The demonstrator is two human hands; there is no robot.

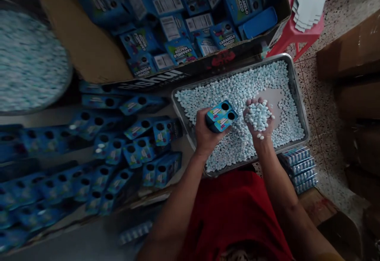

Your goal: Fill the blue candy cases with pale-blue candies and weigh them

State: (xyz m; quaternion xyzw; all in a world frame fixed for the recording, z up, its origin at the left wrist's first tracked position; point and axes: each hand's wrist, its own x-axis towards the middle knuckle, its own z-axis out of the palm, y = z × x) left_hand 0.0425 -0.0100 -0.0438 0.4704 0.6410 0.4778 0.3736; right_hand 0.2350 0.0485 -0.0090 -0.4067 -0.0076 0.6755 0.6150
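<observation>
My left hand [205, 132] grips two small blue candy boxes [222, 116] side by side, their round top holes facing up, over a metal tray [297, 95]. My right hand [259, 121] is cupped palm up just right of the boxes, holding a heap of small pale blue and white candies [259, 115]. The tray is full of the same candies [237, 91], with a bare patch [274, 96] beside my right hand.
Many blue boxes with open holes lie in rows on the left [118, 146]. A cardboard carton [190, 19] of flat blue packs stands behind the tray. A round tub of candies [26, 63] sits far left. A red stool [299, 31], stacked packs [299, 168] and brown cartons [350, 55] are on the right.
</observation>
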